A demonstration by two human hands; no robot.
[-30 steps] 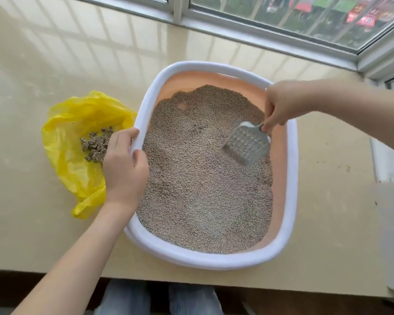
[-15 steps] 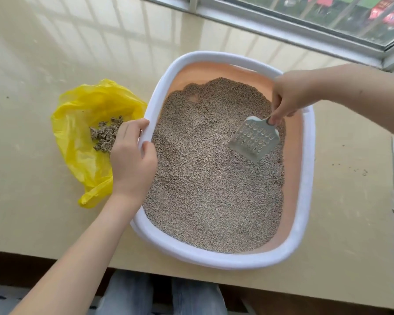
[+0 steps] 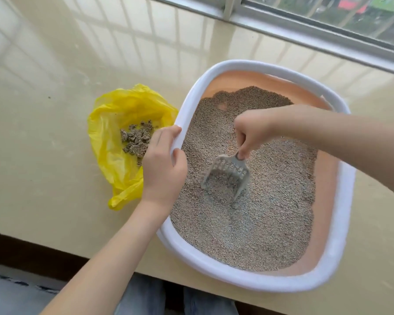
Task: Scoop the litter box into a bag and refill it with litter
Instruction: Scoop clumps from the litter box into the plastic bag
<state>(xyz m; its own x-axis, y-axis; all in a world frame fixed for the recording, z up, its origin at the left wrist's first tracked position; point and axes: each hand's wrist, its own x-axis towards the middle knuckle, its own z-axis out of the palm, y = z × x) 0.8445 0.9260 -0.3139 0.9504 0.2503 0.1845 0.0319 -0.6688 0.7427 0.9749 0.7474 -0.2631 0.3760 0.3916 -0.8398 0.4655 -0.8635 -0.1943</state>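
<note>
A litter box with a white rim and peach walls holds grey-beige litter. My left hand grips the box's left rim. My right hand holds the handle of a grey slotted scoop, whose blade is dug into the litter near the box's middle, with granules inside it. To the left of the box lies an open yellow plastic bag containing dark litter clumps.
Everything sits on a beige glossy ledge under a window frame. The ledge's front edge runs along the bottom, with my legs in jeans below it.
My right hand has swung the scoop from the box's right side down and left into the litter at its middle. The view has shifted left. My left hand stays on the rim.
</note>
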